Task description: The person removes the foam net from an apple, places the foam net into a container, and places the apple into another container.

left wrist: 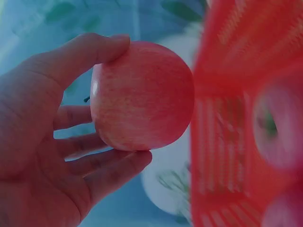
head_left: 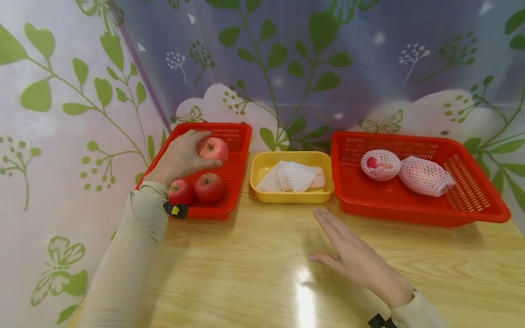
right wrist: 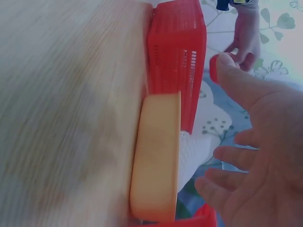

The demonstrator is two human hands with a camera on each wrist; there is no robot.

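Observation:
Between thumb and fingers, my left hand (head_left: 180, 154) grips a red apple (head_left: 214, 150) above the left red basket (head_left: 234, 182). In the left wrist view the apple (left wrist: 144, 97) shows its stem turned toward the palm. Two more apples lie in that basket: one apple (head_left: 209, 187) and, partly behind my wrist, another apple (head_left: 180, 192). My right hand (head_left: 357, 255) hovers over the table with fingers straight and thumb spread, holding nothing. Nearest to it are the yellow tray (head_left: 295, 197) and the right red basket (head_left: 414, 212).
White foam net sleeves (head_left: 293, 176) lie in the yellow tray. Inside the right basket sit two net-wrapped fruits, a rounder one (head_left: 380, 165) and a longer one (head_left: 425, 176). A wooden table (head_left: 246, 264) carries everything; leaf-patterned curtains (head_left: 279, 68) hang behind and at the left.

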